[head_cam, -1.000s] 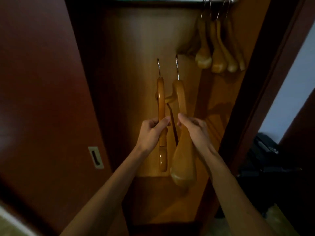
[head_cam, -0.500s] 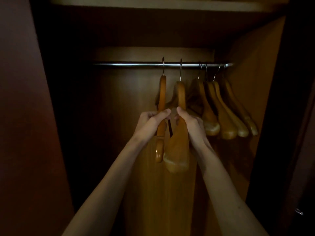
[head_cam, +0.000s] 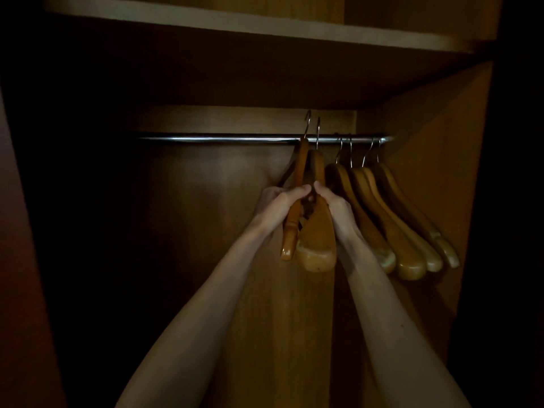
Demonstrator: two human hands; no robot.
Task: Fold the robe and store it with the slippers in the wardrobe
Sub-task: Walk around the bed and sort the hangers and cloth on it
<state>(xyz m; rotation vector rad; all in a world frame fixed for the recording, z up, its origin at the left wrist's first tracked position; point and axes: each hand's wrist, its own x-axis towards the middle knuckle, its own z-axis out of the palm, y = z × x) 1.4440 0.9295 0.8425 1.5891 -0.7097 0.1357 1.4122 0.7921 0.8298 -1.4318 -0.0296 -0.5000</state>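
Dark wardrobe (head_cam: 426, 142), hangers (head_cam: 312, 231) in both grips

A metal rail (head_cam: 223, 139) is running across the upper part, shining in the dim light. Four wooden hangers (head_cam: 391, 219) are hanging from the rail at its right end, close together, with their lower ends pointing down and to the right. Two more wooden hangers (head_cam: 316, 231) are standing just to the left of them, touching each other, with their metal hooks (head_cam: 312, 128) reaching above the rail. A pale wooden shelf (head_cam: 265, 28) is lying above everything. The left side is staying very dark.
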